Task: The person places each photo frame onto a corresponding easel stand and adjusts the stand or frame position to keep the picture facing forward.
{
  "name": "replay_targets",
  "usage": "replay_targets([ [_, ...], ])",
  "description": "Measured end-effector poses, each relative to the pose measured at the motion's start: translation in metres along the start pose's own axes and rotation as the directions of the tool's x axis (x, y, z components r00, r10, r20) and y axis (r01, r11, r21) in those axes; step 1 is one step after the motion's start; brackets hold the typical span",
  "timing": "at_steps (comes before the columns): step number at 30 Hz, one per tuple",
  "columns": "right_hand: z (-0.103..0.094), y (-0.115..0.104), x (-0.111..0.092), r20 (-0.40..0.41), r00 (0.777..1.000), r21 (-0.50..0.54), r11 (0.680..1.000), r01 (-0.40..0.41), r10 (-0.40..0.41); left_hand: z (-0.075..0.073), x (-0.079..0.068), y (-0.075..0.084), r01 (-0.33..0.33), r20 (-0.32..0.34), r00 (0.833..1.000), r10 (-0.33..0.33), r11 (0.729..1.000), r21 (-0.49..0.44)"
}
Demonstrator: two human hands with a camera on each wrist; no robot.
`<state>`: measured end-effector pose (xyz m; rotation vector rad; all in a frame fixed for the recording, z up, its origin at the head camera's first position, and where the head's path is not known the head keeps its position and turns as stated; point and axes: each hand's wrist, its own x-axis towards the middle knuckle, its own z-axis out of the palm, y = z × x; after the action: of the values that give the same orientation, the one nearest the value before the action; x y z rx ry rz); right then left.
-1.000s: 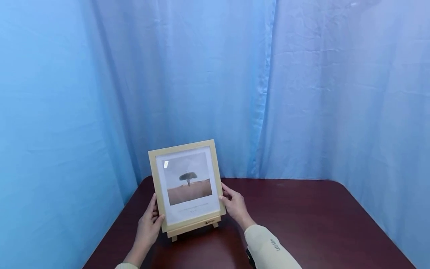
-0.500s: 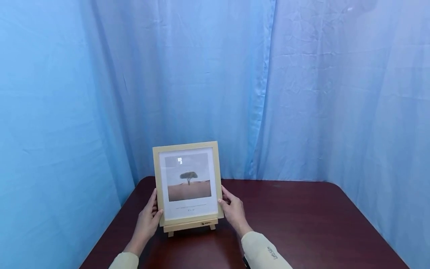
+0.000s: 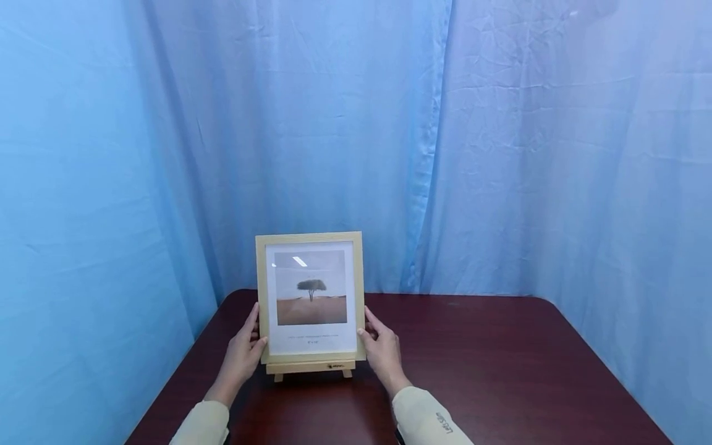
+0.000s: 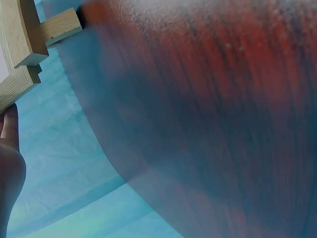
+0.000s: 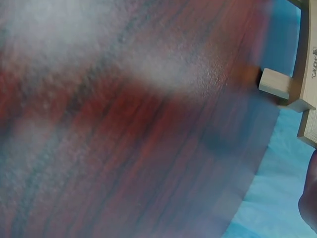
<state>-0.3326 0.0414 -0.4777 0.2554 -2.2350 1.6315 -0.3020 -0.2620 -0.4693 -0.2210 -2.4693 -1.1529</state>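
A pale wooden picture frame (image 3: 310, 296) with a tree print stands nearly square to me in the head view. It rests on the ledge of a small wooden easel (image 3: 311, 367), whose short front feet show below. My left hand (image 3: 241, 355) grips the frame's left edge, thumb towards the front. On the opposite edge my right hand (image 3: 382, 353) holds it the same way; fingers behind the frame are partly hidden. The left wrist view catches a frame corner (image 4: 20, 87) and an easel foot (image 4: 62, 26). In the right wrist view the easel ledge (image 5: 308, 74) appears at the edge.
A dark red-brown table (image 3: 473, 371) with rounded far corners carries the easel left of its middle. Blue curtains (image 3: 345, 123) hang behind the table and along both sides.
Frame and easel have turned from a leftward tilt to nearly straight in the head view, both hands moving with them. The grip on both edges stays the same.
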Motion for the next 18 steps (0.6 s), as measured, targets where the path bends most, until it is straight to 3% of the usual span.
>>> replay_targets([
  [11,0.0048,0.0005,-0.0077,-0.006,1.0,0.028,0.999,-0.018,0.018,0.0013,0.0045,-0.0069,0.036,0.019,0.999,-0.036,0.999,0.002],
  [18,0.0016,-0.0016,-0.0017,0.022,1.0,-0.025,1.0,-0.009,0.009,0.0009,0.007,-0.006,0.034,0.017,0.999,-0.034,0.999,0.006],
])
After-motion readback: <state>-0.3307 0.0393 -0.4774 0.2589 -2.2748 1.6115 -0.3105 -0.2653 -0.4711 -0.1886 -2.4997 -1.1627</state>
